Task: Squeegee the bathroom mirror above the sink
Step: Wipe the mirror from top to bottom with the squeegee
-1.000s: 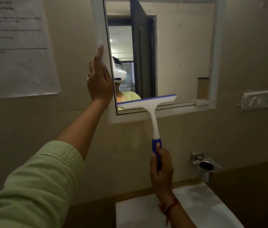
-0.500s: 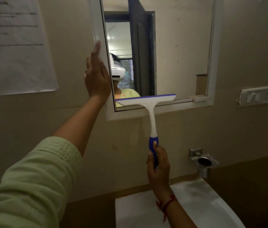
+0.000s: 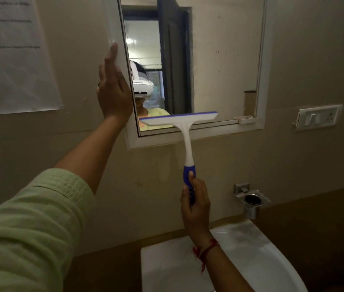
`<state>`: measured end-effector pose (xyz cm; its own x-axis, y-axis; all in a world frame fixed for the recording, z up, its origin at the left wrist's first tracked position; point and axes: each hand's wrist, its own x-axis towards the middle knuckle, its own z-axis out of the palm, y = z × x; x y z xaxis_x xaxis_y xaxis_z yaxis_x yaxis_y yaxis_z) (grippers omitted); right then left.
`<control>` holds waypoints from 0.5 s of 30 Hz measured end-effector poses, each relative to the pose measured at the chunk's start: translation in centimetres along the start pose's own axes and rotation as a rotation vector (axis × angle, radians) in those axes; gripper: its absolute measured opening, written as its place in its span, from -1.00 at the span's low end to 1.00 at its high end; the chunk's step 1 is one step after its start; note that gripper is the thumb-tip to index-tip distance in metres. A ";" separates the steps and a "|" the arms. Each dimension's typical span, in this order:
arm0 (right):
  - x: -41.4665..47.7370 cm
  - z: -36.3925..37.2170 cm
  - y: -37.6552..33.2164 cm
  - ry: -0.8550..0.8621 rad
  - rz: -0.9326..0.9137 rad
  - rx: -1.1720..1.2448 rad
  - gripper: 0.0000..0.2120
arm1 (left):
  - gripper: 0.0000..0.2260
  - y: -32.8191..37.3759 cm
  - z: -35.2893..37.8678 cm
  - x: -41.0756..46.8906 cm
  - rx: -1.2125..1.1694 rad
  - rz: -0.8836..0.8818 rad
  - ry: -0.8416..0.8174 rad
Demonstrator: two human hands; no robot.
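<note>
A white-framed mirror (image 3: 219,60) hangs on the beige wall above a white sink (image 3: 251,256). My right hand (image 3: 195,203) grips the blue handle of a white squeegee (image 3: 184,127). Its blue-edged blade lies across the bottom left part of the glass, just above the lower frame. My left hand (image 3: 113,89) is flat with straight fingers against the mirror's left frame. The glass reflects a person with a white headset and a dark door.
A paper notice (image 3: 13,60) is taped to the wall at the left. A switch plate (image 3: 317,118) sits right of the mirror. A chrome holder (image 3: 251,200) juts from the wall above the sink's right side.
The squeegee blade stays at the bottom of the glass, hardly shifted. Both hands keep their places; the view has drifted slightly upward.
</note>
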<state>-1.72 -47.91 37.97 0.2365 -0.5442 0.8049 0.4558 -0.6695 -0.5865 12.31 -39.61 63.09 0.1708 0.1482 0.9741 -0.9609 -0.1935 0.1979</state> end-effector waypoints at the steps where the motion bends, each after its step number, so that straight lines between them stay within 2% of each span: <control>1: 0.6 0.1 -0.1 0.002 0.002 0.004 -0.68 | -0.64 -0.1 0.0 0.0 -0.003 -0.003 0.003; 11: -2.1 -0.8 1.4 -0.052 -0.052 -0.057 -0.63 | -0.64 0.3 -0.1 0.1 0.015 -0.021 -0.004; 15: -0.5 -1.1 0.0 0.038 -0.077 0.008 -0.67 | -0.64 0.2 0.0 0.2 0.009 -0.019 0.002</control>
<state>-2.75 -48.16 37.51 0.1679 -0.5100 0.8436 0.4786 -0.7060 -0.5221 12.15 -39.59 63.27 0.1882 0.1538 0.9700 -0.9556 -0.1995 0.2170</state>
